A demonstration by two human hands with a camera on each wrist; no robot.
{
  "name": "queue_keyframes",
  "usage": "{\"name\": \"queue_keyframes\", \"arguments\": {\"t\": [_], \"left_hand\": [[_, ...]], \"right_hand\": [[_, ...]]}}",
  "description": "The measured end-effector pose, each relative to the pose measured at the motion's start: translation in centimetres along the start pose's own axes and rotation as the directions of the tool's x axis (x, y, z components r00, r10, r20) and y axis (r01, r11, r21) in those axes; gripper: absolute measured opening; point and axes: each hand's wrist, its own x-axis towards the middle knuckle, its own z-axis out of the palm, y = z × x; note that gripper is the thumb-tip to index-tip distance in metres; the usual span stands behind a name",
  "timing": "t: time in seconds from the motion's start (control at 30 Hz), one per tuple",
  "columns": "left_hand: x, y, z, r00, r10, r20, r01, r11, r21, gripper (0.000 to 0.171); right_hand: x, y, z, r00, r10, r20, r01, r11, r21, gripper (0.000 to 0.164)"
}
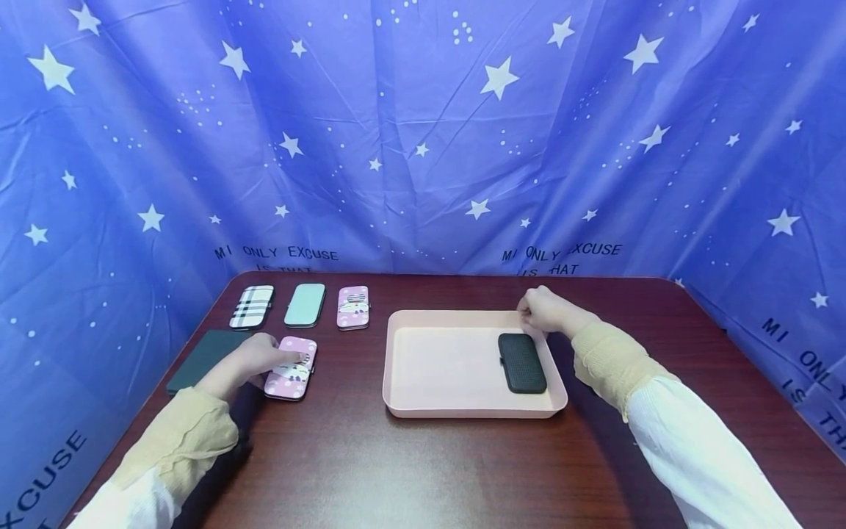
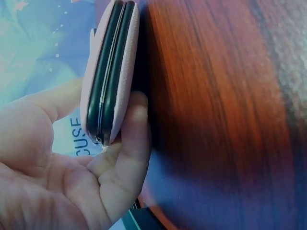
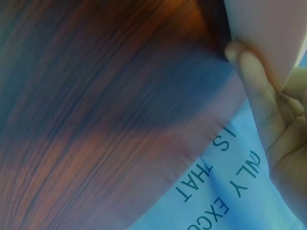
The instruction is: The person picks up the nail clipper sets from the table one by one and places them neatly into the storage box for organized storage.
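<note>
The pink patterned case (image 1: 288,383) is in the left hand (image 1: 254,358), which pinches it with the thumb on its upper face and the fingers bent beneath; the left wrist view shows its dark-edged side between them. The right hand (image 1: 548,308) grips the far right corner of the pale pink tray (image 1: 443,367), fingers curled over the rim.

A black case (image 1: 525,364) lies in the right part of the tray. A plaid case (image 1: 252,306), a mint case (image 1: 305,305) and a second pink case (image 1: 353,307) form a row at the far left of the brown table (image 1: 423,463). A dark green flat object (image 1: 205,358) sits at the left, partly hidden by the left hand.

The held case is left of the tray, near side of the row, and well apart from the right hand; the tray's left wall stands between it and the tray floor.
</note>
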Motion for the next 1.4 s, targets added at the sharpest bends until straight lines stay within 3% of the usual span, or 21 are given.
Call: {"name": "queue_keyframes", "arguments": {"t": [0.27,0.43,0.63,1.07,1.4], "left_hand": [[-0.1,-0.3,-0.1,0.995,-0.033,0.095,0.045,0.99,-0.131,0.045],[-0.3,-0.5,-0.1,0.99,-0.003,0.144,0.031,0.981,-0.192,0.031],[-0.2,-0.5,-0.1,0.988,-0.007,0.152,0.04,0.977,-0.211,0.021],[-0.1,0.2,0.1,0.984,0.014,0.18,0.036,0.961,-0.274,0.025],[-0.1,1.3,0.6,0.98,0.063,0.191,-0.003,0.954,-0.301,0.022]], "right_hand": [[0.0,0.0,0.1,1.0,-0.012,-0.02,0.012,1.0,0.009,0.026],[0.0,0.1,0.2,1.0,-0.006,-0.021,0.006,1.0,0.014,0.028],[-0.1,0.0,0.1,0.999,-0.018,-0.03,0.018,1.0,0.006,0.028],[0.1,0.2,0.2,0.999,-0.023,-0.035,0.023,1.0,0.004,0.029],[0.0,0.2,0.1,1.0,0.008,0.004,-0.008,1.0,0.028,0.028]]}}
